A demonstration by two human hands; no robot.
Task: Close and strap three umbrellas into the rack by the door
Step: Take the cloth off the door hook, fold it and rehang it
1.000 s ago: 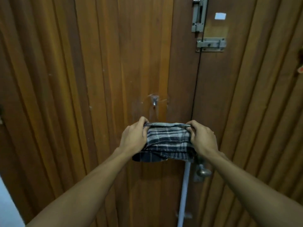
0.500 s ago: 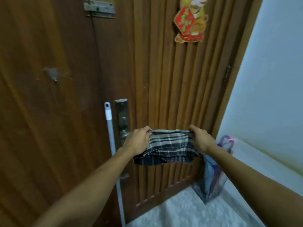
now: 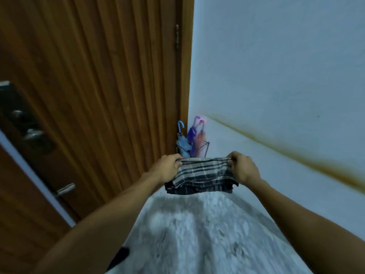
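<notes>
Both of my bare forearms reach forward and converge toward the centre of the view, wrists straight. My left hand (image 3: 166, 169) is closed in a fist, knuckles up, its grip pinching the left end of a folded plaid cloth (image 3: 201, 177). My right hand (image 3: 244, 168) mirrors it, fingers curled over the right end. The hands are level and apart.

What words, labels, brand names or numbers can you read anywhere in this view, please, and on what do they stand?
None: no text shows on the door, the wall, the plaid cloth or the umbrellas.
</notes>
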